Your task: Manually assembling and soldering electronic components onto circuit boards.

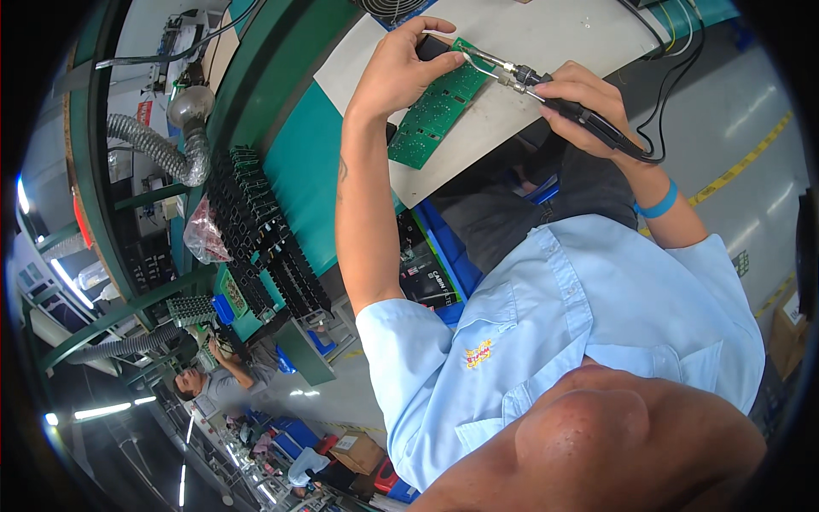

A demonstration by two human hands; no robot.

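Note:
My left hand (401, 68) grips a long green circuit board (439, 111), its thumb on the board's face and its fingers around the far left edge by a black block-like part (432, 47). The board is held slanted over a white work surface (503, 90). In my right hand (589, 107) is a pair of soldering tweezers (589, 122) with two black handles, metal collars and two thin tips. Those tips reach the far end of the board, close to my left thumb; whether they touch it I cannot tell. A blue band circles my right wrist.
Black cables (674, 94) hang at the right. On the green bench (303, 188), left of my left arm, stand rows of black parts (264, 230). A flexible silver duct (158, 149) rises beyond them. A co-worker (226, 375) sits farther along, and a fan (388, 7) stands at the far edge.

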